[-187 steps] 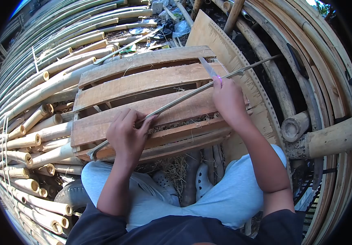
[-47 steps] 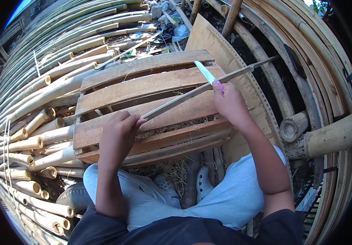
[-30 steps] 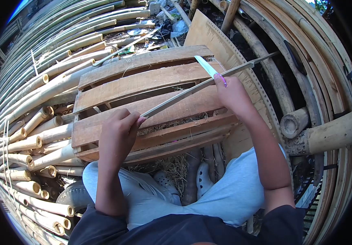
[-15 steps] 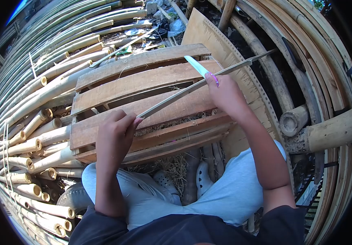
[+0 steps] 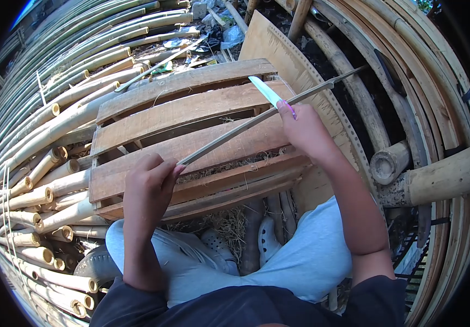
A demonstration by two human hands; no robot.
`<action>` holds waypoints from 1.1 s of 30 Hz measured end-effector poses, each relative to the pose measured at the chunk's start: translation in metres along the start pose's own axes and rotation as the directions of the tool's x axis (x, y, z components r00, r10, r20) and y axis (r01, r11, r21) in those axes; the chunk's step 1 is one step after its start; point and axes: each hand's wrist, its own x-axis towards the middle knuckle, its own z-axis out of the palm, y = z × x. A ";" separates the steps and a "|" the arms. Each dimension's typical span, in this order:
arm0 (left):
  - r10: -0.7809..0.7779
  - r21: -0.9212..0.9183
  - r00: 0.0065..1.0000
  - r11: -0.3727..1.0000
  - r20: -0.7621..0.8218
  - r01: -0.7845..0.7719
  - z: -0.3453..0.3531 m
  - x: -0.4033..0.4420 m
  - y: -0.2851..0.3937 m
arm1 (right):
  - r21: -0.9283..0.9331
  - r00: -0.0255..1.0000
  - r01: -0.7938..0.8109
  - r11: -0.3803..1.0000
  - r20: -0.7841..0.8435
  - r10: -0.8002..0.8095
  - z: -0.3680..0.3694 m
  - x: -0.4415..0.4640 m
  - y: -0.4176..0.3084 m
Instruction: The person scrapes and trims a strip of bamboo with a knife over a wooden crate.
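A long, narrow bamboo strip slants across the view above a slatted wooden crate. Its lower left end is pinched between the thumb and fingers of my left hand. My right hand is closed around a knife with a pale blade and a purple handle. The blade points up and left and lies against the strip near the right hand. Most of the handle is hidden in my fingers. Beyond that hand the strip runs on to the upper right, with a notch or bump near its far part.
Stacked bamboo poles fill the left side. A curved plywood sheet leans right of the crate. Thick bamboo and long bent slats stand at the right. Plastic litter lies behind the crate.
My left hand has shifted slightly left and down with its end of the strip. The right hand with the knife has moved a little right and down along the strip.
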 end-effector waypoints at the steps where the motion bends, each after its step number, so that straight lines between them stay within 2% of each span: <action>1: -0.007 0.013 1.000 1.000 -0.006 0.007 0.001 0.000 0.000 | 0.061 0.995 -0.097 0.993 0.013 0.096 -0.009 0.007 0.005; 2: -0.020 0.025 1.000 0.999 -0.013 0.020 0.001 -0.001 -0.001 | 0.115 0.981 -0.192 0.975 0.037 0.189 -0.013 0.009 0.009; 4: -0.028 0.022 1.000 0.999 -0.013 0.028 0.002 -0.001 -0.002 | 0.104 0.984 -0.175 0.979 0.055 0.170 0.001 0.000 0.007; 6: -0.021 0.023 1.000 1.000 -0.011 0.021 0.003 0.000 -0.004 | -0.033 0.997 0.078 0.996 -0.004 -0.078 0.028 -0.026 -0.010; 7: -0.021 0.034 1.000 0.999 -0.013 0.021 0.003 0.000 -0.006 | -0.041 0.992 0.126 0.991 0.031 -0.125 0.022 -0.018 -0.005; 8: -0.020 0.045 1.000 0.999 -0.015 0.020 0.003 0.001 -0.007 | -0.040 0.992 0.125 0.991 0.026 -0.124 0.011 -0.009 -0.002; 10: -0.012 0.036 1.000 0.999 -0.018 0.012 0.001 0.002 -0.005 | 0.025 0.989 -0.148 0.989 0.018 0.148 -0.008 0.005 0.002; 11: -0.013 0.025 1.000 1.000 -0.017 0.013 0.001 0.000 -0.004 | 0.089 0.980 -0.196 0.977 0.049 0.192 -0.008 0.007 0.003; 12: -0.018 0.021 1.000 1.000 -0.020 0.018 0.002 -0.001 -0.004 | 0.082 0.981 -0.193 0.978 0.050 0.189 0.001 0.002 0.002; 14: -0.031 0.016 0.999 0.999 -0.014 0.031 0.003 0.000 -0.005 | 0.018 0.996 0.051 0.999 0.072 -0.052 0.030 -0.024 -0.015; 15: -0.030 0.016 0.999 0.999 -0.017 0.030 0.004 0.001 -0.007 | 0.041 0.992 0.060 0.997 0.111 -0.065 0.033 -0.030 -0.021; 16: -0.029 0.016 0.999 0.999 -0.024 0.030 0.005 0.002 -0.009 | 0.044 0.992 0.060 0.997 0.110 -0.065 0.026 -0.026 -0.023; 18: -0.028 0.018 0.999 0.999 -0.028 0.028 0.003 0.002 -0.009 | -0.067 0.997 -0.066 0.996 0.042 0.069 0.003 -0.004 -0.018; 19: -0.023 0.027 1.000 0.999 -0.016 0.023 0.002 0.001 -0.006 | -0.025 0.994 -0.104 0.994 0.032 0.105 -0.005 0.004 -0.014; 20: -0.018 0.033 1.000 0.999 -0.005 0.018 0.001 0.000 -0.005 | -0.026 0.994 -0.104 0.994 0.037 0.105 0.001 0.002 -0.012; 22: -0.023 0.025 1.000 0.999 -0.014 0.023 0.003 -0.001 -0.005 | -0.026 1.000 0.011 1.000 -0.027 -0.011 0.018 -0.013 -0.016; 24: -0.023 0.018 1.000 1.000 -0.018 0.024 0.004 0.000 -0.007 | 0.062 0.991 0.089 0.994 0.091 -0.095 0.042 -0.037 -0.027; 26: -0.034 0.025 0.999 0.999 -0.025 0.035 0.005 0.002 -0.009 | 0.012 0.989 0.118 0.993 0.093 -0.119 0.035 -0.029 -0.023; 27: -0.033 0.027 0.999 0.999 -0.022 0.034 0.004 0.002 -0.009 | 0.015 0.989 0.116 0.993 0.093 -0.117 0.024 -0.020 -0.020; 29: -0.039 0.029 0.999 0.999 -0.022 0.039 0.002 0.001 -0.005 | -0.042 0.997 -0.056 0.998 0.041 0.058 0.001 -0.001 -0.017; 32: -0.023 0.029 0.999 0.999 -0.025 0.024 0.002 -0.001 -0.002 | -0.025 1.000 -0.026 0.999 0.011 0.026 0.018 -0.017 -0.027; 33: -0.023 0.032 0.999 0.999 -0.026 0.023 0.002 0.000 -0.003 | -0.025 0.996 0.025 0.999 0.081 -0.023 0.038 -0.026 -0.025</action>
